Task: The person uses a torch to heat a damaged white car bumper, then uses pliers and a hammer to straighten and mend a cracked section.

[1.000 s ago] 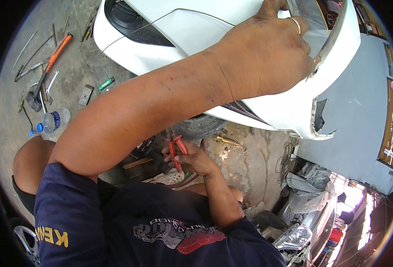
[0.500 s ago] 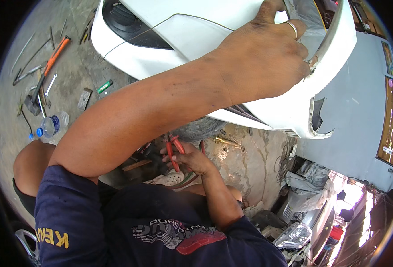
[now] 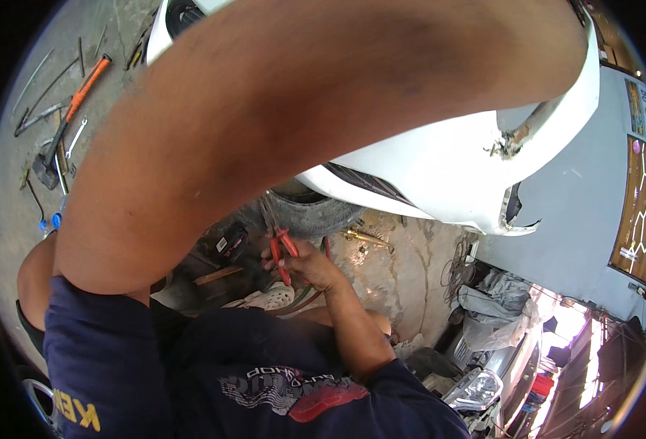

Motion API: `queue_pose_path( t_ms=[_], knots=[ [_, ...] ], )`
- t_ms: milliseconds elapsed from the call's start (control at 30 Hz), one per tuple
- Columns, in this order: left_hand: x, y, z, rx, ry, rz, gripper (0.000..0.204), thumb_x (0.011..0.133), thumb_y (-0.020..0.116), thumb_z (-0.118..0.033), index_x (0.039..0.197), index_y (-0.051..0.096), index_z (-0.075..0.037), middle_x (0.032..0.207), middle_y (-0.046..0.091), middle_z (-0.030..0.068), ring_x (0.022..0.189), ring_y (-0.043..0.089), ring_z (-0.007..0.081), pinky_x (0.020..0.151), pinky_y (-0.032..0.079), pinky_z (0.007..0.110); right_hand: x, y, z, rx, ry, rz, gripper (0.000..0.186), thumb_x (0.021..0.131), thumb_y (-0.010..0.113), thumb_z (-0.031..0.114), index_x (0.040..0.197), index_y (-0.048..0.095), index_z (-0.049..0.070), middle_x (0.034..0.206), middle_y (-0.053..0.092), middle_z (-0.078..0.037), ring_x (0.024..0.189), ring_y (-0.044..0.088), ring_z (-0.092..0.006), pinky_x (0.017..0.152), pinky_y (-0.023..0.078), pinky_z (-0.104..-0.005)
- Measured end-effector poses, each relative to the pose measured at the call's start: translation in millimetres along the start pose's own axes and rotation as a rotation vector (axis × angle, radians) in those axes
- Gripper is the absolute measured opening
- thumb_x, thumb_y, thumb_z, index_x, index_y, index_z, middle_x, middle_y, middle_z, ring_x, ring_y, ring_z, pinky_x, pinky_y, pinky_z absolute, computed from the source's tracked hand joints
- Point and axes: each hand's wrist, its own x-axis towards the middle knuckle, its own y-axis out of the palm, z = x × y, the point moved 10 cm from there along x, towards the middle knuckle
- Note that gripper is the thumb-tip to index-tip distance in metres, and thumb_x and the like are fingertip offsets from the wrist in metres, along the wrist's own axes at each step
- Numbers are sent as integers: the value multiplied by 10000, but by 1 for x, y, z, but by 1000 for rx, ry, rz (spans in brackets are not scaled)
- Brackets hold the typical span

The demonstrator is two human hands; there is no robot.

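My left forearm (image 3: pixel 323 95) stretches across the upper part of the view, raised over a white car bumper (image 3: pixel 440 164). The hand at its end lies past the top edge, out of sight. Lower in the middle, my right hand (image 3: pixel 310 268) is closed around red-handled pliers (image 3: pixel 286 243), whose metal jaws point away from me. Beyond those jaws lies a black tire (image 3: pixel 316 214). A ragged, damaged spot (image 3: pixel 512 141) shows on the bumper's edge, right of my forearm. Much of the bumper is hidden behind that arm.
On the floor at left lie an orange-handled hammer (image 3: pixel 89 89), a wrench (image 3: pixel 76 137) and several rods. A brass torch-like tool (image 3: pixel 367 238) rests right of the tire. A black battery-like block (image 3: pixel 231 240) sits near my legs. A loose headlight (image 3: pixel 477 389) and plastic sheeting (image 3: pixel 500 307) are at lower right.
My left hand has left the bumper's edge and gone up out of view, uncovering the damaged spot. Its forearm now looms larger. My right hand keeps the pliers in nearly the same place.
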Motion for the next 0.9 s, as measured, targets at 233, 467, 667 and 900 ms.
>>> queue_pose_path(
  t_ms=[233,467,667,900],
  knots=[
    [22,2,3,1,-12,144,194,924,685,-190,1033,810,-87,1074,777,102,1077,735,294,975,518,533,4,-10,-2,-109,153,-103,563,947,633,-39,1497,519,7,1310,698,-147,1115,730,-227,879,607,-332],
    [61,21,-7,84,-113,397,245,912,713,-224,1089,818,-92,1138,788,118,1073,753,309,924,562,506,15,-11,-6,-38,64,-119,557,927,595,-98,1472,527,-7,1297,686,-154,1090,731,-256,938,624,-393],
    [111,70,-15,230,-260,597,297,901,737,-253,1137,825,-96,1192,797,132,1070,769,322,881,600,483,12,-13,0,-19,53,-123,565,932,601,-90,1484,511,-10,1322,672,-162,1127,719,-286,958,627,-418],
    [84,26,-14,-154,-156,456,307,877,760,-222,1138,825,-74,1160,797,169,1075,770,345,892,594,478,20,-10,9,-81,0,-30,615,928,614,-73,1525,474,-14,1346,655,-169,1149,708,-295,958,625,-421]
  ],
)
